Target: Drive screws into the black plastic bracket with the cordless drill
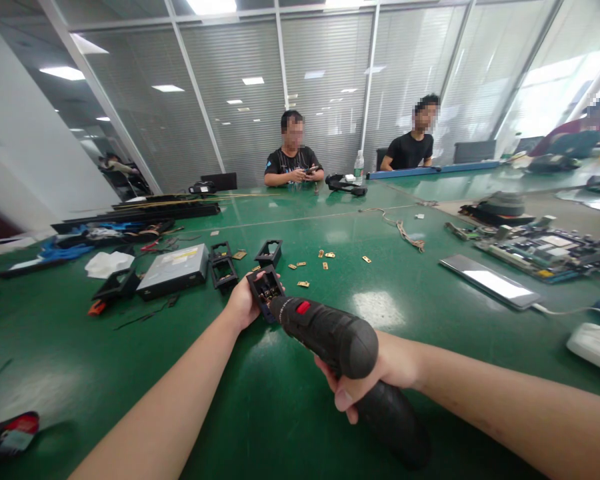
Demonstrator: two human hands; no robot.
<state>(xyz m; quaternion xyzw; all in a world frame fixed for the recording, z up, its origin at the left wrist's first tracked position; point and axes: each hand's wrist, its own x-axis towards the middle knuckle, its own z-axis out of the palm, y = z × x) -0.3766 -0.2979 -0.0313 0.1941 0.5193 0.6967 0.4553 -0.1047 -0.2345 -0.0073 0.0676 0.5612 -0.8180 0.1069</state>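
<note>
My left hand (243,305) is closed around a black socket housing (267,288), a small rectangular frame with brass-coloured metal parts inside. It tilts toward me just above the green table. Wrapped round the grip of a black cordless drill (330,333) with a red switch is my right hand (353,380). The drill points left, its nose at the housing; the bit's tip cannot be made out. Several small brass plates (303,284) lie just beyond the housing. More black housings (223,273) stand to its left, and another one (269,251) is behind it.
A silver optical drive (175,270) lies at left, near crumpled white tissue (109,264). At right are a phone (490,281) on a cable and a green circuit board (550,243). A coiled cord (405,233) is farther back. People sit across the table (190,373).
</note>
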